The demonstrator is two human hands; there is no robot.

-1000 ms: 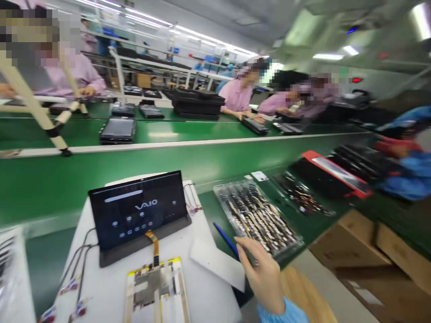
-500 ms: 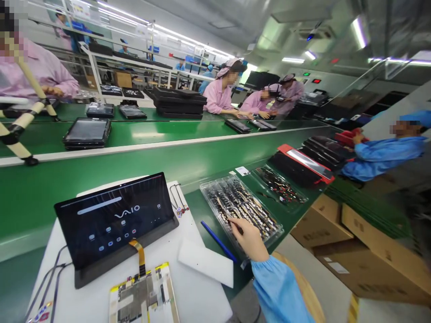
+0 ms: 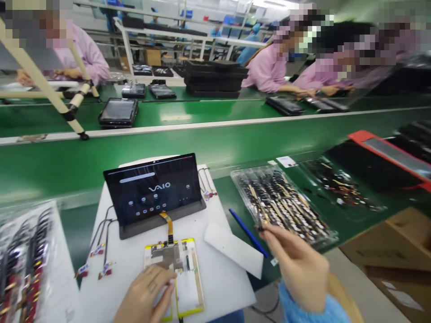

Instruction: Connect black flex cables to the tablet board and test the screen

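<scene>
My right hand (image 3: 296, 264), in a blue sleeve, pinches a small thin dark part (image 3: 259, 224) above the near edge of a clear plastic tray (image 3: 240, 176). Rows of small black and gold cable parts (image 3: 281, 202) fill that tray. My left hand (image 3: 146, 294) is over an opened device body (image 3: 190, 294) with yellow edges, thumb and forefinger close together at its middle. Whatever lies between those fingertips is hidden. An orange ribbon cable (image 3: 167, 222) joins this body to a lit tablet screen (image 3: 155, 193) reading VAIO, propped on a dark stand.
A white foam block (image 3: 232, 251) and a blue pen-like tool (image 3: 247, 231) lie before the tray. Loose cables (image 3: 106, 246) edge the white work board (image 3: 222, 291). At left is a tray of red and black parts (image 3: 27, 264). Co-workers in pink (image 3: 269, 67) sit across the green bench (image 3: 182, 139).
My left hand has come into view over the opened device body. My right hand has drawn back from the tray toward me, with the small part pinched. The view has turned rightward-to-left and lower.
</scene>
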